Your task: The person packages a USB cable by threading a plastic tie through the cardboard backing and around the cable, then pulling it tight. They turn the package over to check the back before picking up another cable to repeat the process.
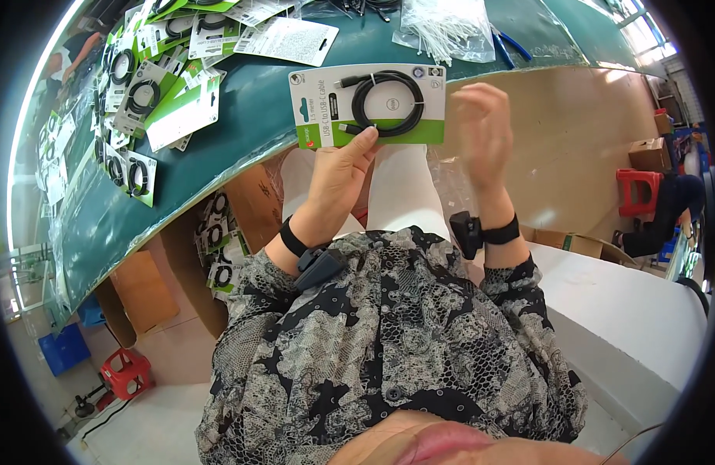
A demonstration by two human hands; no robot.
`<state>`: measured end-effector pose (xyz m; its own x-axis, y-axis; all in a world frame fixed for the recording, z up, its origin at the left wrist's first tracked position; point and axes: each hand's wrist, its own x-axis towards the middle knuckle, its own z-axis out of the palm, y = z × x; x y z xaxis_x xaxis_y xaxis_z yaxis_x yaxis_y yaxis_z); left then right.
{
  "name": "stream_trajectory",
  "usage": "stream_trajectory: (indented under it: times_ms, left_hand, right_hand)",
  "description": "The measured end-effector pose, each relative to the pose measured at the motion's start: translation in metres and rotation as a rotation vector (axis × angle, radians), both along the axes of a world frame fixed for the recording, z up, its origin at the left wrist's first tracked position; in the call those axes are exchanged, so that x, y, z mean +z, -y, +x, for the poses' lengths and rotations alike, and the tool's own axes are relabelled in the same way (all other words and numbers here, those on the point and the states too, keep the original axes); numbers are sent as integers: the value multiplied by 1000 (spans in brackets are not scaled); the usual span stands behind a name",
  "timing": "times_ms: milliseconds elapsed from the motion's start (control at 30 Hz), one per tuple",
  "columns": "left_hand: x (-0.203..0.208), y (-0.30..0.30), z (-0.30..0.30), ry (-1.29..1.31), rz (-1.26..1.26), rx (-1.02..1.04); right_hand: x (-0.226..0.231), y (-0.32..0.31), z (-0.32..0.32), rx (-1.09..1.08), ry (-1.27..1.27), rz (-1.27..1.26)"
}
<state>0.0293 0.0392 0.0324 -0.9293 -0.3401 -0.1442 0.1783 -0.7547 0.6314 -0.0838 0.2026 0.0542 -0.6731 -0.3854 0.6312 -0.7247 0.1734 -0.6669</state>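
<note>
My left hand [342, 174] is closed on the lower edge of a carded cable pack [435, 132], thumb in front. The flat card is white and green, facing up, with a coiled black cable [359, 101] tied on its front. Just right of the card, my right hand [485, 136] is raised, slightly blurred, its fingers loosely bent and nothing visible in them. It does not appear to touch the card. Each wrist wears a black strap with a small dark device.
On the green table [249, 116], many similar carded cables [144, 97] lie heaped at the left. A bag of white ties [443, 27] and blue-handled pliers [512, 46] are at the back. More packs [222, 248] sit in a carton below. Another person [671, 209] is at the far right.
</note>
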Motion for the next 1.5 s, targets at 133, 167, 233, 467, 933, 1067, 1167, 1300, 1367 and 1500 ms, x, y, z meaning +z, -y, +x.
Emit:
stream_trajectory:
  times_ms: [133, 167, 233, 467, 933, 1067, 1167, 1300, 1367, 1500]
  left_hand:
    - [4, -3, 3, 5, 19, -116]
    - [2, -4, 3, 1, 16, -123]
    - [-2, -6, 4, -6, 10, -135]
    - [-3, -4, 7, 10, -33, -160]
    - [-13, -7, 10, 6, -40, -168]
    - [-17, -3, 6, 4, -39, -203]
    - [-17, 9, 6, 10, -59, -195]
    - [5, 36, -6, 85, -606, -184]
    - [0, 50, -10, 94, -636, -195]
    - [-9, 55, -18, 94, -657, -166]
  right_hand:
    - [-43, 2, -2, 176, 161, -26]
    - [-47, 5, 0, 322, 142, 21]
    - [-51, 12, 5, 334, 221, -19]
    - [-55, 10, 7, 445, 316, -65]
    - [-58, 22, 8, 572, 519, -248]
    - [-81, 26, 3, 786, 906, -526]
    - [-108, 20, -13, 712, 989, -525]
    - [-101, 0, -40, 410, 862, -359]
    - [-74, -5, -42, 432, 986, -509]
    - [-36, 10, -24, 413, 587, 184]
